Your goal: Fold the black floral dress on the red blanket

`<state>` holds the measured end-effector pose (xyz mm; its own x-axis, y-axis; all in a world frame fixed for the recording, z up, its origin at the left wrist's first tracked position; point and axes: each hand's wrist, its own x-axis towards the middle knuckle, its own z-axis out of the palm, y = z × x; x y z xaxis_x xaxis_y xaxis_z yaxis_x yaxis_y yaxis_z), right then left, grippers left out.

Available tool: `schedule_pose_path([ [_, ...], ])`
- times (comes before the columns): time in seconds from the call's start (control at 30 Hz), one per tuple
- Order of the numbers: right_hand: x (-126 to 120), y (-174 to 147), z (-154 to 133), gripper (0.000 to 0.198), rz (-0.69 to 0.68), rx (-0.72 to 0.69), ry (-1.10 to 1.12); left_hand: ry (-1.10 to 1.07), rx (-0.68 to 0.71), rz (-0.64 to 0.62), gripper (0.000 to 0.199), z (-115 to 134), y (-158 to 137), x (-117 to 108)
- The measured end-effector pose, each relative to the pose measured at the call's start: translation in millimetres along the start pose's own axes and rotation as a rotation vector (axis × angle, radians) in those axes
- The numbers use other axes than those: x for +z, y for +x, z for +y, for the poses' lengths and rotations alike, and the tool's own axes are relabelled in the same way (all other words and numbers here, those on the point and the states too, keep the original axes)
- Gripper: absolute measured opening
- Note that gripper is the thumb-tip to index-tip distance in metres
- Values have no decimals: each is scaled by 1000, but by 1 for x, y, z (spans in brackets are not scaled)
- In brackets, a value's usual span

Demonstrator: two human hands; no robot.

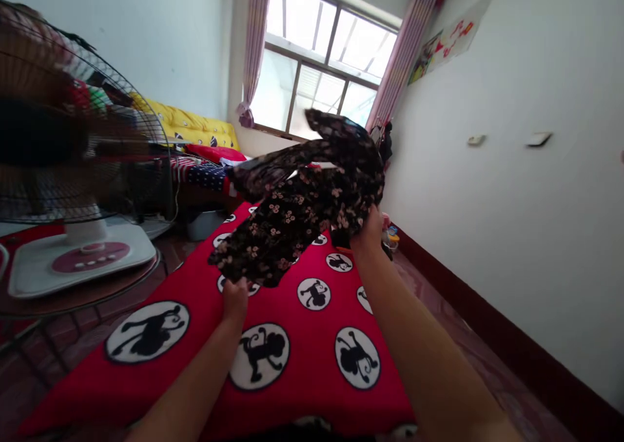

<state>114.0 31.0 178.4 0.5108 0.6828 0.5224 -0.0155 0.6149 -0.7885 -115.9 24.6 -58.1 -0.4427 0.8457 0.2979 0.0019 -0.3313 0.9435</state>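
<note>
A black garment with a small pink flower print [297, 224] is stretched between my two hands in the air, its upper part flung up and blurred by motion. My left hand [236, 297] is closed on its lower left edge. Higher up and farther out, my right hand [369, 229] grips the garment's right side, with the cloth partly hiding the fingers. Below the garment lies a red cloth [312, 338] printed with black monkeys in white circles, covering a long flat surface.
At the left an electric fan [90, 257] stands on a round wire-sided table [88, 307]. Behind it are a yellow cushioned seat back [199, 127] and piled cloths [207, 174]. A white wall [526, 208] runs along the right. A window [322, 58] with curtains is at the far end.
</note>
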Motion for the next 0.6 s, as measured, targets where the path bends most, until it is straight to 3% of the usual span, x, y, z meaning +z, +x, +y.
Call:
schedule_pose_path([
  [0.07,-42,-26,36,42,43,122,-335,-7,-6,9,37,-1,0,-1],
  [0.17,-106,-74,87,30,14,212,-497,-3,-21,24,31,-1,2,0],
  [0.27,-153,-111,121,24,37,224,-594,27,-31,50,29,-1,5,3],
  [0.4,-183,-129,140,31,141,190,-628,56,-11,10,38,2,3,3],
  [0.5,-191,-130,146,39,239,177,-624,70,34,-6,45,8,-2,2],
  [0.6,-190,-131,144,46,355,148,-626,152,164,-38,54,11,-7,4],
])
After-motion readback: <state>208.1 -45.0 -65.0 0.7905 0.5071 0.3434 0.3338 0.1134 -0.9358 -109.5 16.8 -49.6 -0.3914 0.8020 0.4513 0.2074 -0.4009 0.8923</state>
